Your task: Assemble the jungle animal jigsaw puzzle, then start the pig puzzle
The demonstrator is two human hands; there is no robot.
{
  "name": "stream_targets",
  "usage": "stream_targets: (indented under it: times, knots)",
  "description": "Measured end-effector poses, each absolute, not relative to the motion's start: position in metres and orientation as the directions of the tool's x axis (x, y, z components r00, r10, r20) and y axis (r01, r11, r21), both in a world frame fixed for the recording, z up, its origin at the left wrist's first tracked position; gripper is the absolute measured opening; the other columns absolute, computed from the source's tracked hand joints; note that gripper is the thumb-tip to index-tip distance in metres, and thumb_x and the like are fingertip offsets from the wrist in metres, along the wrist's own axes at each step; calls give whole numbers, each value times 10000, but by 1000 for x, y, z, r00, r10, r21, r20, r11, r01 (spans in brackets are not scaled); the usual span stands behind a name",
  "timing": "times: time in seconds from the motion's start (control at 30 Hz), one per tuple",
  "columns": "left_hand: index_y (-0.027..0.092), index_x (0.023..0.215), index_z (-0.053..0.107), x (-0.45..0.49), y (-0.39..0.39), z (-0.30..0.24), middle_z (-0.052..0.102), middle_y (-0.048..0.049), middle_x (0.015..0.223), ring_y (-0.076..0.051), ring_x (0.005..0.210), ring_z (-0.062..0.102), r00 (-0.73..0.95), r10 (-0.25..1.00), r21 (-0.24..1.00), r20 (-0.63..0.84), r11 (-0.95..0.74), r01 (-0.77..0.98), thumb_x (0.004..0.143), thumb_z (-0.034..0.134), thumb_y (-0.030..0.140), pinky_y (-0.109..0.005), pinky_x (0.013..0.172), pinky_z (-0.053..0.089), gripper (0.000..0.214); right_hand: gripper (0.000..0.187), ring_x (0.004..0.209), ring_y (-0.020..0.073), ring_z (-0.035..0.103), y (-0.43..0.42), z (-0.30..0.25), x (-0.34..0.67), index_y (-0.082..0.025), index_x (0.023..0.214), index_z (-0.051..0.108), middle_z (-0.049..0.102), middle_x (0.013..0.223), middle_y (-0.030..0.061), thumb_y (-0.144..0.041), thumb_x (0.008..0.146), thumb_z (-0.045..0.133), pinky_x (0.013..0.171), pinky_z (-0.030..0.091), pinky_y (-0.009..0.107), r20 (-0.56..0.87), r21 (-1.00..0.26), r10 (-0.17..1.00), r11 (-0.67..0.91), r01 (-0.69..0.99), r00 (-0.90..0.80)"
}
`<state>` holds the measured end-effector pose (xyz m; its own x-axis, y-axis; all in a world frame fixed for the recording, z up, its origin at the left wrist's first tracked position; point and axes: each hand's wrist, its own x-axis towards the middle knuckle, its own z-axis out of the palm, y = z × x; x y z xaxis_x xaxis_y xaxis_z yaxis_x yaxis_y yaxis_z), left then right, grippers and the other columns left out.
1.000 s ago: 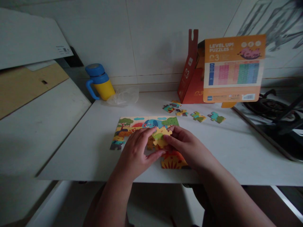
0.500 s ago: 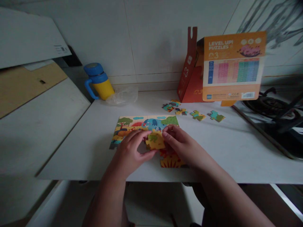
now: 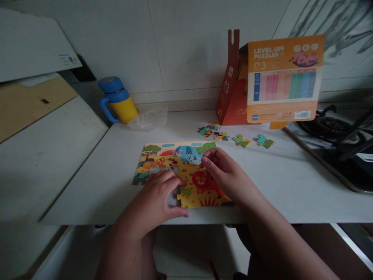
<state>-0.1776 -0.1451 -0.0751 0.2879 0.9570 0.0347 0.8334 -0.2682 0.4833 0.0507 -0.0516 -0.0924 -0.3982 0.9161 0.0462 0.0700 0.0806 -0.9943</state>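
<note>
The left hand has thumb and fingers spread wide, gripping nothing; the green-animal piece lies at three o'clock, within the animal puzzle. At the puzzle's three o'clock, the right hand has curled fingers; whether they grip anything, I cannot tell.

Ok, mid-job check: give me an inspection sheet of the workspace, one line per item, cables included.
Surface: white counter, partly shadowed.
Job's things: partly assembled animal puzzle, with a gap partly under the left hand; loose pieces lie beyond it, near the box.
Clutter: orange-red puzzle box upright; blue-and-yellow flask; clear plastic bag beside it.
Hands: left hand over the puzzle, thumb and fingers apart; right hand at the puzzle's right side, fingers curled, any hold unclear.
Cables: nothing seen.
Surroundings: tiled wall behind; stove at right.
</note>
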Motion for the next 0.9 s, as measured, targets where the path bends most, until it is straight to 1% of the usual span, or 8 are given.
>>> stream_targets:
  times: [0.2,0.43,0.67,0.8,0.9]
  knots:
    - [242,1158,704,-176,-146,-74,663,-39,1170,-292,1135,635,288,957,476,16,-261,840,664,1013,441,-440,975,527,616,337,730,152,557,-52,-93,52,-243,1090,578,614,890,-12,-565,1012,643,638,460,302,41,-992,911,86,90,-410]
    - [218,1146,701,-174,-150,-71,656,-53,1168,-298,1122,635,269,963,433,33,-257,864,672,1013,414,-449,970,534,600,332,726,156,556,-52,-92,52,-242,1090,578,611,888,-7,-561,1017,630,639,457,309,43,-989,906,99,113,-420]
    - [209,1171,708,-177,-149,-70,657,-61,1184,-295,1126,638,262,965,435,20,-244,867,678,1014,381,-459,985,539,606,311,761,161,574,-53,-90,52,-240,1101,579,615,900,-3,-538,1023,622,660,463,309,50,-985,903,116,130,-427]
    - [238,1175,729,-178,-149,-71,654,-51,1200,-281,1138,633,279,960,458,21,-257,851,720,991,374,-442,994,539,542,308,783,163,589,-53,-90,52,-231,1081,587,638,935,14,-532,1024,617,683,473,309,59,-979,902,136,151,-429]
    - [285,1172,759,-178,-151,-70,653,-40,1191,-266,1148,627,314,949,467,18,-285,837,812,925,327,-426,1005,536,399,309,793,165,598,-54,-90,52,-228,1076,599,653,943,23,-531,1021,618,688,479,305,62,-975,901,146,166,-429]
